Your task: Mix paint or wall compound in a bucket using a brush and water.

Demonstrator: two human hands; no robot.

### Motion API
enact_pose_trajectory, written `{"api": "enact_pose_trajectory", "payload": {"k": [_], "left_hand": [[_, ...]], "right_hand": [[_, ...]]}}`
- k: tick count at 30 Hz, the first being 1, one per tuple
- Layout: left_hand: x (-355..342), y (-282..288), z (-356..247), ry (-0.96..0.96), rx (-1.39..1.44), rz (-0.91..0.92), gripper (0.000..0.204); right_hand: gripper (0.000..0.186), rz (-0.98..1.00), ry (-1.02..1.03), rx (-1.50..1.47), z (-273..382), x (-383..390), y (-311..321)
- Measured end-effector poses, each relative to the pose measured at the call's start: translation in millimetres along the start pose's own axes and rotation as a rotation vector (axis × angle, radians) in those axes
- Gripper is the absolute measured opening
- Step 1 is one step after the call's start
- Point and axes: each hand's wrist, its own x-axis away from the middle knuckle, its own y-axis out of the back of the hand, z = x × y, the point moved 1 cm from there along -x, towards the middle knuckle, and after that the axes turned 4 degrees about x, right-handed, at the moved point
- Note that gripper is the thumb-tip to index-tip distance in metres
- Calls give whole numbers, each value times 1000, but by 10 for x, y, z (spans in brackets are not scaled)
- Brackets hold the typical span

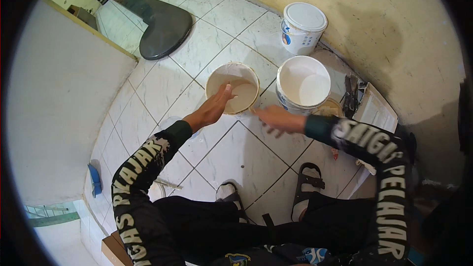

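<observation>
A whitish bucket (215, 83) with a stained rim stands on the tiles in front of me, some pale material at its bottom. Over its left rim reaches my left hand (213, 110), fingers stretched out above the opening and holding nothing I can see. Just outside the bucket's right rim is my right hand (281, 119), smeared by motion; its fingers look spread and nothing shows in them. Behind my right hand stands a second white bucket (309, 84), uncovered, with white material inside.
A lidded white bucket (304, 18) stands by the yellowish wall. At the right lie dark tools (351, 91) and a white tray-like piece (377, 108). A dark, curved flat panel (165, 27) lies far left. A blue object (94, 180) rests by the left wall.
</observation>
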Motion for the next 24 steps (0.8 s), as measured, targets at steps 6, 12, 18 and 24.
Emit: {"api": "enact_pose_trajectory", "payload": {"k": [6,12,18,24], "left_hand": [[-103,-271,-94,-127,63,-55,90],[200,-625,202,108,486,20,91],[481,-1031,-159,276,861,191,86],[404,-1075,-337,286,935,208,79]], "right_hand": [[56,-368,104,34,151,-180,1],[56,-262,225,174,-465,28,-145],[55,-146,342,28,-983,745,-79],[40,-537,-35,657,-2104,1087,480]]}}
